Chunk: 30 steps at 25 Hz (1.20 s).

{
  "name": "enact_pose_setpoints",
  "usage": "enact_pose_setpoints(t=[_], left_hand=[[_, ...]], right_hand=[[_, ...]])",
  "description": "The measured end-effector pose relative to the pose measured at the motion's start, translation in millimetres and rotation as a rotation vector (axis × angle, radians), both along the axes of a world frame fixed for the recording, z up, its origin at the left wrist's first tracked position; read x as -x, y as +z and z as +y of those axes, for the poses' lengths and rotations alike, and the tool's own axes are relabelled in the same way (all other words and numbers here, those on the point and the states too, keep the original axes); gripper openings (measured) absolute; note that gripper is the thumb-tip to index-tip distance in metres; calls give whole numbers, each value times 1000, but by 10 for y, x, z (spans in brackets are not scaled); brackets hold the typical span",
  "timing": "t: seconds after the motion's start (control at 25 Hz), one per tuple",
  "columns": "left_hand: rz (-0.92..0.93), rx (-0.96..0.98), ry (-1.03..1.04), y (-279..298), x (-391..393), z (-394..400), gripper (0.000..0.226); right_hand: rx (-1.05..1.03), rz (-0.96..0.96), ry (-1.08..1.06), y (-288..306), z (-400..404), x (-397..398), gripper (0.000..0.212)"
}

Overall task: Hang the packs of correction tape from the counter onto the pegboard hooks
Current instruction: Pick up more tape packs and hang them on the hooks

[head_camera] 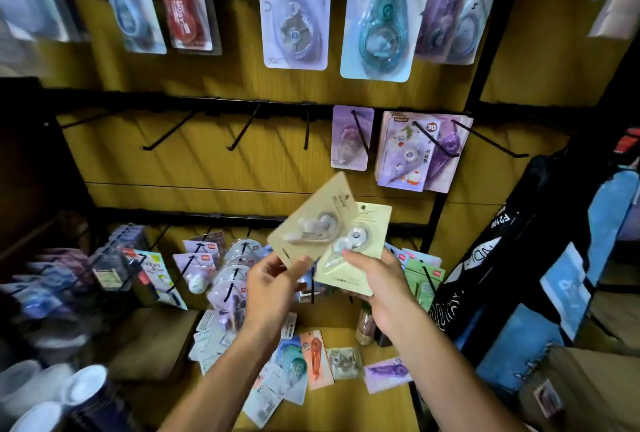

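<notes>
My left hand [273, 288] grips a beige correction tape pack [313, 220] by its lower corner, tilted to the right. My right hand [377, 281] holds a second, pale yellow correction tape pack [360, 241] that partly lies behind the first. Both packs are raised in front of the wooden pegboard [207, 168]. Three bare black hooks [242, 128] jut from the middle rail to the upper left of the packs. More loose packs [304, 359] lie scattered on the counter [346, 407] under my forearms.
Purple packs [351, 139] and a thicker stack of packs [415, 151] hang on hooks at the right of the middle rail. Large blister packs hang on the top row. Lower hooks [225, 269] are crowded with goods. Bags [540, 258] hang at the right, white cups [83, 386] stand bottom left.
</notes>
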<state>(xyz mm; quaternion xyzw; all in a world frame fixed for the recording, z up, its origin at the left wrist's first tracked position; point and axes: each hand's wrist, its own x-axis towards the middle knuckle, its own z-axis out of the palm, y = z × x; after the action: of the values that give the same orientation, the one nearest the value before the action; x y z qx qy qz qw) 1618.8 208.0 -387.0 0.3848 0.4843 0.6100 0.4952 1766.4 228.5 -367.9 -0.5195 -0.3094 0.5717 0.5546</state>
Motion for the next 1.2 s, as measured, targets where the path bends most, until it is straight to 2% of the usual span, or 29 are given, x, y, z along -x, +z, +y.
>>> enact_pose_setpoints(t=[0.08, 0.16, 0.28, 0.36, 0.44, 0.56, 0.64, 0.72, 0.88, 1.2], left_hand=[[36, -17, 35, -7, 91, -4, 25], [-28, -18, 56, 18, 148, -23, 49], [-136, -43, 24, 59, 208, -55, 74], [-218, -59, 14, 63, 260, -62, 65], [-194, -46, 47, 84, 303, -84, 47], [-165, 45, 96, 94, 381, -52, 52], [-259, 95, 102, 94, 454, -12, 58], [-285, 107, 106, 100, 520, 5, 44], [-309, 109, 112, 107, 601, -1, 28], [-212, 59, 95, 84, 675, 5, 25]], right_hand=[[-26, 87, -72, 35, -58, -31, 29], [-34, 227, -129, 75, -104, -42, 25], [-31, 286, -66, 54, -164, 1, 27], [-35, 256, -7, 32, -186, 42, 30], [-44, 165, 61, 37, -184, 73, 29], [-99, -57, 119, 85, -143, 144, 27], [-228, -306, 43, 98, -136, 141, 25], [-398, -452, -15, 99, -162, 81, 18], [-587, -451, 49, 216, -205, 108, 12], [-534, -384, -64, 357, -235, 327, 12]])
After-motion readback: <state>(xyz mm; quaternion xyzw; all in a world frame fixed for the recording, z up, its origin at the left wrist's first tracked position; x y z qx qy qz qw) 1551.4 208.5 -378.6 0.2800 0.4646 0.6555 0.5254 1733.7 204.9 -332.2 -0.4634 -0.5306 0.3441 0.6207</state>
